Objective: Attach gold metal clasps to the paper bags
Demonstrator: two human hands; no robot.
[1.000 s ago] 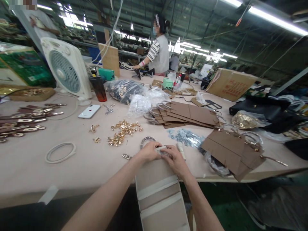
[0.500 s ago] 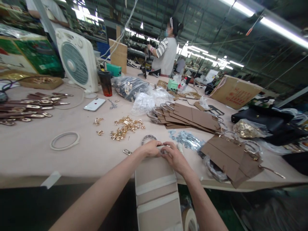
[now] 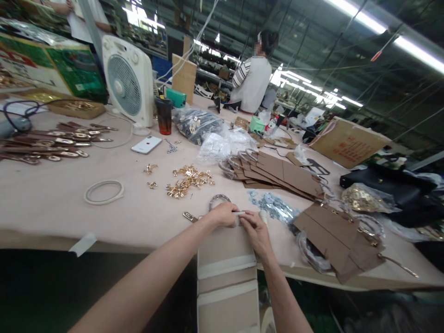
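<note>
At ten o'clock on the pale bench (image 3: 41, 199) lie brown leather straps with metal buckles (image 3: 52, 143). Nearer, at nine o'clock from the hands, is a flat white ring (image 3: 104, 192). A heap of small gold metal fittings (image 3: 189, 178) sits at eleven o'clock from the left hand (image 3: 224, 215), well apart from it. That hand's fingers are curled and pressed together, pinching the top edge of the tan rectangular panel with white cross-bands (image 3: 224, 247). The panel lies at six o'clock, its upper end on the bench and the rest hanging over the near edge. The right hand (image 3: 255, 233), just beside the left, pinches the same edge at a small pale strip (image 3: 239, 213). At three o'clock from it lie brown card pieces with metal rings (image 3: 333, 231).
</note>
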